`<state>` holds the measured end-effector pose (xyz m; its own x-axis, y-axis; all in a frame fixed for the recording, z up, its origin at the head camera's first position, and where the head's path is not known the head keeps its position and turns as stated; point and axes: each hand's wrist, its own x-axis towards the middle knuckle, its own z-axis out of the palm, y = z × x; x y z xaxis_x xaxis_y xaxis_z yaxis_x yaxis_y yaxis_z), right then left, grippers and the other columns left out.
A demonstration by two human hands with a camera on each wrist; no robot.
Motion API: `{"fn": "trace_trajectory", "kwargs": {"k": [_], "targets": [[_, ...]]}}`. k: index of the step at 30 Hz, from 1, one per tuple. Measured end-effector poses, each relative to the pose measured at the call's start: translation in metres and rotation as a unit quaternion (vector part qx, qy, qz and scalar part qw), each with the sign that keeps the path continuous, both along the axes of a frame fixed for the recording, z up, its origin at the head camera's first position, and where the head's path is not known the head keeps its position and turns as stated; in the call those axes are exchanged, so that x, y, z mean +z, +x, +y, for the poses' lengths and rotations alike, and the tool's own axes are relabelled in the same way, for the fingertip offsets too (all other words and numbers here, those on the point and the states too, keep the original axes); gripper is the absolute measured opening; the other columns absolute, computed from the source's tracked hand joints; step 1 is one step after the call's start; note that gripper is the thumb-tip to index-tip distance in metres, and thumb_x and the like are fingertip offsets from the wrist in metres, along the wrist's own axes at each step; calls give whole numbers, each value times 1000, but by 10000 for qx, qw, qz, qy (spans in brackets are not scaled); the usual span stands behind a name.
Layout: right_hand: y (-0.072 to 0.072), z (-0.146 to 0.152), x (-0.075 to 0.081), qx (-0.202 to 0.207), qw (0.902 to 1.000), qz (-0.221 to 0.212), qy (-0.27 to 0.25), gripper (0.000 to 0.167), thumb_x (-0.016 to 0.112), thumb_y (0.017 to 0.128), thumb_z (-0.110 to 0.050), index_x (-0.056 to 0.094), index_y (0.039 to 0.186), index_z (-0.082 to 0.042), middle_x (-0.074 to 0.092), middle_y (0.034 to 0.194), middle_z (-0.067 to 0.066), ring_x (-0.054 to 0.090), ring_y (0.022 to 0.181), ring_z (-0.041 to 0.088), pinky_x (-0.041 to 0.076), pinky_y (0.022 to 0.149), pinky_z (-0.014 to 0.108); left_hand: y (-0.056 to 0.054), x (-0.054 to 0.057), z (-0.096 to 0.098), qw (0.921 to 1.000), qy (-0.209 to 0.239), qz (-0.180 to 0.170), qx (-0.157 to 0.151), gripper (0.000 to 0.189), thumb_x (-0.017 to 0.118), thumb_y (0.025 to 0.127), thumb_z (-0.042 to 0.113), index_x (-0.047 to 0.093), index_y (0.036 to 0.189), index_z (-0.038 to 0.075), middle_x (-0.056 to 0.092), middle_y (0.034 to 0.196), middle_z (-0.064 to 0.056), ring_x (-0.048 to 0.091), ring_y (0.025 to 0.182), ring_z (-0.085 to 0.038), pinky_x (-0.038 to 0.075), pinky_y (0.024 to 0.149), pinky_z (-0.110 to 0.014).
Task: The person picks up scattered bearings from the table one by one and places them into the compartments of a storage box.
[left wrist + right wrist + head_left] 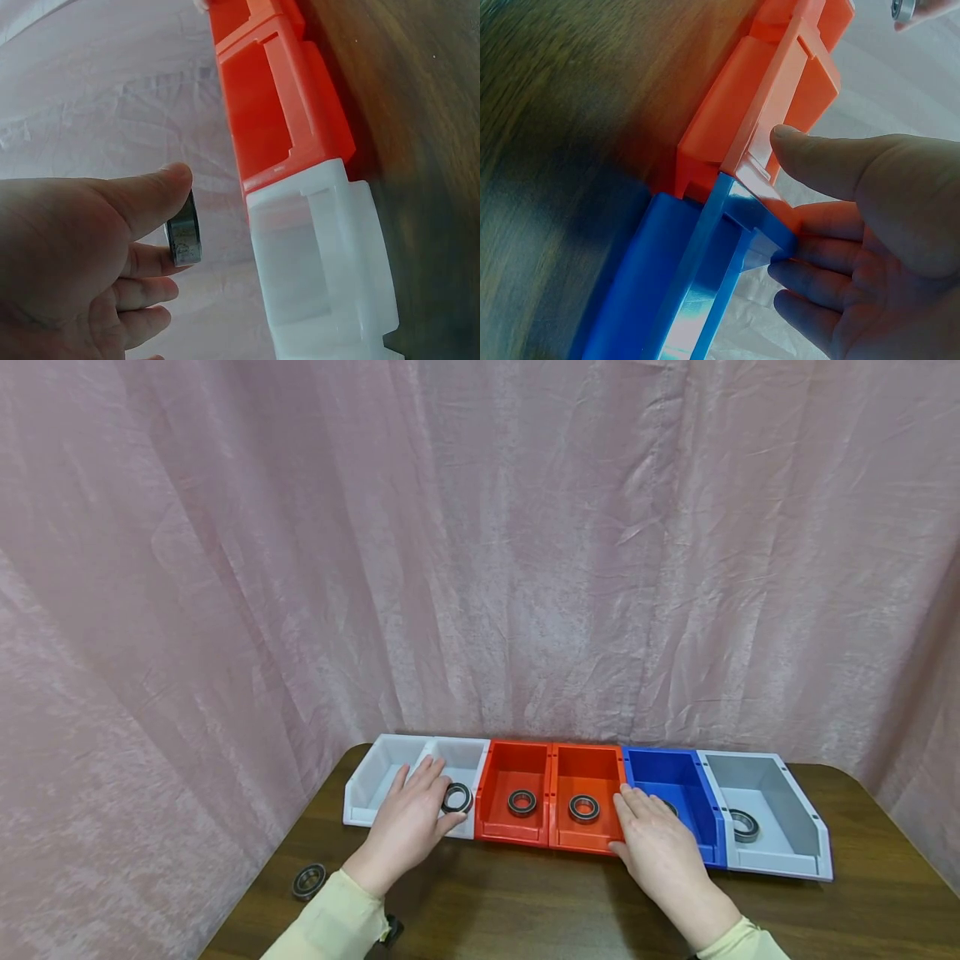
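Observation:
My left hand (408,818) pinches a ball bearing (184,232) between thumb and index finger. It holds the bearing above the second white bin (463,752) from the left; the other fingers are loosely bent. My right hand (660,839) is at the wall between an orange-red bin (592,760) and the blue bin (663,764). In the right wrist view its fingertips are right at that wall, its thumb (810,154) over the orange-red bin, with nothing in its grasp. A bearing (583,808) lies in the orange-red bin; another in the blue bin is partly hidden by the hand.
A red bin (517,756) holds a bearing (522,802), and so does the grey bin (750,768) at the right end. One more white bin (393,747) forms the left end. Another bearing (309,882) lies on the wooden table (510,910). Pink curtains (525,568) hang behind.

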<state>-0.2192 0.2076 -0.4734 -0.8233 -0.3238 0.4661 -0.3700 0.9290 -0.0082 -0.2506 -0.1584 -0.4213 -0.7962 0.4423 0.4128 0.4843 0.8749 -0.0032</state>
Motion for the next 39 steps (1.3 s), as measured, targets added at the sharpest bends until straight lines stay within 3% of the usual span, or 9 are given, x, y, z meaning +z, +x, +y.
{"fn": "trace_trajectory", "kwargs": {"k": [16,29,39], "targets": [[1,-1,1,-27,10000,-50,2,67,98,84,-26,71,135,9,66,145,29,65,134,46,50,116,58,-23,-3,-2,9996,-4,-87,276,49,89,95,35,74,124,-2,61,154,-26,53,149,-46,36,123,-70],[1,0,1,-21,10000,-53,-15,67,97,85,-26,71,135,9,67,145,29,65,134,46,49,116,59,-49,-9,-7,9972,52,-421,614,52,86,98,36,72,131,-2,60,155,-26,48,152,-45,32,126,-69],[1,0,1,-9,10000,-74,-13,67,97,85,-26,71,135,9,67,145,29,65,134,47,50,116,59,-62,-14,-4,9959,74,-591,684,51,85,100,37,72,128,-3,60,155,-28,47,152,-47,32,126,-68]]}}
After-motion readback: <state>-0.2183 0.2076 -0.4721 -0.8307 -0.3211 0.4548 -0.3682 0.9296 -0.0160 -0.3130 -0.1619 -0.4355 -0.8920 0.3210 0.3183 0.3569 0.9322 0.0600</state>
